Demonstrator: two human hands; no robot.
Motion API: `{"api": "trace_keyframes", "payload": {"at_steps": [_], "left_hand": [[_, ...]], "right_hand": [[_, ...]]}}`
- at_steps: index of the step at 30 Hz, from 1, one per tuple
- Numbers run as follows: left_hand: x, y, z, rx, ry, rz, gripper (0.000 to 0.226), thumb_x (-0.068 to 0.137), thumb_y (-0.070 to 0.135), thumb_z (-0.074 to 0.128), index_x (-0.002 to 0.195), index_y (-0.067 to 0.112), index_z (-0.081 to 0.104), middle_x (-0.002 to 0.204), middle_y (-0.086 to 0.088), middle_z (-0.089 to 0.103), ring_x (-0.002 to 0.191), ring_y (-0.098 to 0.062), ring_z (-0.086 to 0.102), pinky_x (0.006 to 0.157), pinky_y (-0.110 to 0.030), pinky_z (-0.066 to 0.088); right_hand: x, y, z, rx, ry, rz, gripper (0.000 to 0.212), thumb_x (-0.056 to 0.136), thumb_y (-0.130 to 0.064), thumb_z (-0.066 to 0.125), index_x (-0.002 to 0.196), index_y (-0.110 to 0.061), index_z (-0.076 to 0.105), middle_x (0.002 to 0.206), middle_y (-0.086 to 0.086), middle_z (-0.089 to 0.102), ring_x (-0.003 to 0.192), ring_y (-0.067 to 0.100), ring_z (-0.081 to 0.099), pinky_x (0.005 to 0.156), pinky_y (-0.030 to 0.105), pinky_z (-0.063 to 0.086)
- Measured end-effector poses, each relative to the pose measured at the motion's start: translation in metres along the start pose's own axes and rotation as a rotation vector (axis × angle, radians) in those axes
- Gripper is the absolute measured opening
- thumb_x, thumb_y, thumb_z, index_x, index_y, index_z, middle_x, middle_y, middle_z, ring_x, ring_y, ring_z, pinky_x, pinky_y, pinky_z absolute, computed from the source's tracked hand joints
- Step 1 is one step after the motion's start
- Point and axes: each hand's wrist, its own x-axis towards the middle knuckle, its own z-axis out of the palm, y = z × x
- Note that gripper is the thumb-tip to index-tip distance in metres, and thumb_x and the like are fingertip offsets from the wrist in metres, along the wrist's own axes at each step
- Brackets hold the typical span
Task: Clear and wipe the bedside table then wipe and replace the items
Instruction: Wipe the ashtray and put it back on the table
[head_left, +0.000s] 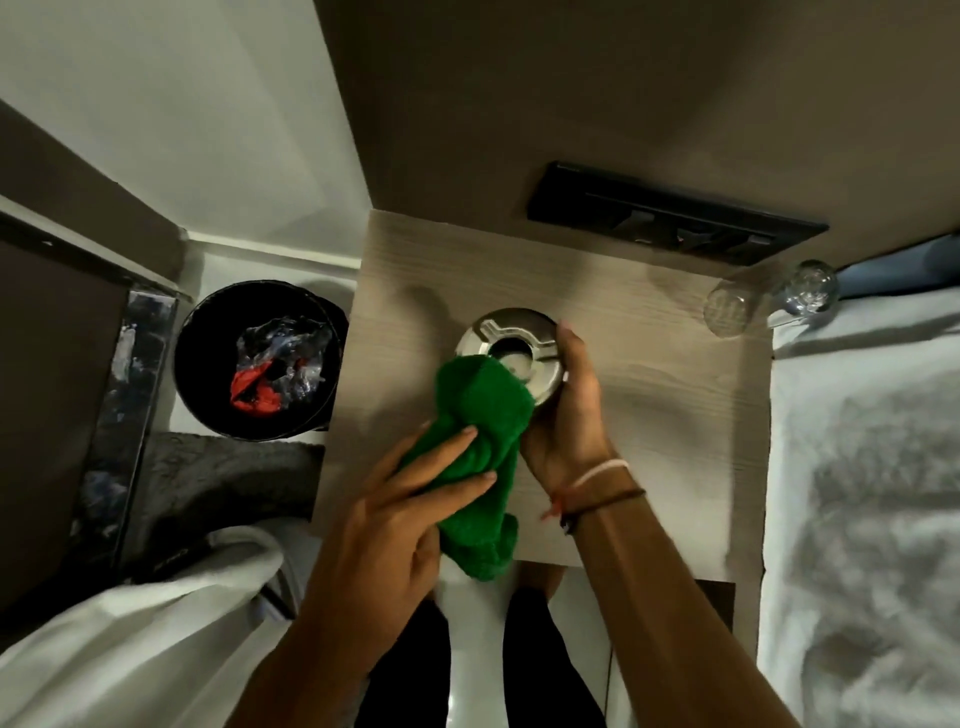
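Lower centre: left hand (400, 525) closed around a bunched green cloth (480, 441), pressing its end into the bowl of a steel ashtray (511, 351). Right hand (569, 415) clamps the ashtray's rim, tilting it above the bedside table (649, 415), likely to expose the inside for wiping. Upper right: upturned glass (727, 312) at the table edge. Left: bin (257, 361) on the floor.

Left hand (400, 514): fingers (441, 447) extended forward, thumb tucked beneath, clamped grip; right hand (569, 410): palm turned inward, fingers curled in a cupping grip, wrist banded; both forearms reach forward, converging.
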Motion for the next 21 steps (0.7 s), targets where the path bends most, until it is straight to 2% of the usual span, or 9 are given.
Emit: {"api": "trace_keyframes", "payload": {"at_steps": [2,4,6,8,11,14,16,18,21], "left_hand": [[-0.005,-0.015,-0.004,-0.073,0.076,-0.094,0.063,0.075,-0.016,0.049,0.123,0.017,0.072,0.149,0.001,0.054,0.142,-0.029,0.048,0.114,-0.051,0.047],[-0.003,-0.023,-0.01,-0.085,0.158,-0.131,0.061,0.077,-0.012,0.046,0.125,0.019,0.069,0.149,0.0,0.054,0.143,-0.029,0.047,0.112,-0.056,0.047],[0.004,-0.031,-0.019,-0.074,0.214,-0.109,0.06,0.079,-0.011,0.047,0.127,0.02,0.065,0.148,-0.002,0.055,0.142,-0.03,0.047,0.112,-0.057,0.047],[0.013,-0.039,-0.028,-0.062,0.247,-0.075,0.06,0.078,-0.011,0.05,0.127,0.02,0.064,0.147,-0.002,0.056,0.142,-0.029,0.048,0.115,-0.05,0.046],[0.021,-0.051,-0.039,-0.045,0.27,-0.075,0.063,0.077,-0.018,0.053,0.125,0.021,0.069,0.148,0.0,0.056,0.144,-0.024,0.046,0.122,-0.026,0.034],[0.022,-0.059,-0.043,-0.06,0.264,-0.105,0.06,0.078,-0.014,0.051,0.123,0.02,0.072,0.148,0.002,0.056,0.145,-0.023,0.044,0.123,-0.016,0.027],[0.018,-0.062,-0.044,-0.06,0.257,-0.118,0.059,0.077,-0.007,0.047,0.123,0.02,0.072,0.149,0.003,0.055,0.146,-0.024,0.043,0.123,-0.021,0.029],[0.013,-0.062,-0.044,-0.053,0.241,-0.106,0.059,0.077,-0.008,0.047,0.122,0.02,0.073,0.148,0.002,0.056,0.145,-0.027,0.045,0.121,-0.037,0.035],[0.01,-0.062,-0.043,-0.01,0.226,-0.075,0.056,0.077,-0.011,0.051,0.121,0.016,0.073,0.146,-0.003,0.057,0.142,-0.03,0.047,0.118,-0.045,0.039]], "right_hand": [[0.021,0.009,0.023,-0.03,0.121,-0.029,0.055,0.102,-0.046,0.045,0.134,-0.003,0.059,0.135,0.024,0.063,0.125,0.039,0.06,0.106,0.049,0.049],[0.046,0.014,0.042,-0.131,0.228,-0.118,0.03,0.102,-0.038,0.053,0.102,-0.011,0.066,0.109,0.016,0.072,0.108,0.034,0.068,0.097,0.047,0.055],[0.068,0.016,0.061,-0.273,0.256,-0.206,0.032,0.102,-0.034,0.054,0.078,-0.016,0.064,0.082,0.006,0.068,0.083,0.022,0.067,0.078,0.035,0.057],[0.086,0.013,0.077,-0.394,0.261,-0.262,0.038,0.103,-0.034,0.053,0.079,-0.008,0.068,0.081,0.01,0.067,0.079,0.023,0.063,0.074,0.035,0.053],[0.107,0.009,0.091,-0.486,0.256,-0.299,0.036,0.101,-0.031,0.056,0.071,-0.014,0.066,0.09,0.024,0.068,0.086,0.028,0.062,0.088,0.05,0.055],[0.116,0.005,0.099,-0.535,0.361,-0.283,0.032,0.095,-0.035,0.066,0.08,-0.007,0.072,0.094,0.019,0.073,0.088,0.029,0.068,0.087,0.043,0.056],[0.119,0.004,0.103,-0.549,0.472,-0.303,0.03,0.089,-0.038,0.074,0.082,-0.009,0.072,0.096,0.014,0.076,0.082,0.021,0.066,0.076,0.027,0.05],[0.121,0.004,0.104,-0.582,0.532,-0.331,0.031,0.086,-0.039,0.076,0.076,-0.01,0.071,0.088,0.011,0.074,0.076,0.018,0.062,0.069,0.019,0.041],[0.119,0.005,0.096,-0.637,0.548,-0.318,0.038,0.087,-0.039,0.075,0.098,-0.003,0.075,0.099,0.011,0.076,0.09,0.023,0.069,0.064,0.009,0.03]]}}
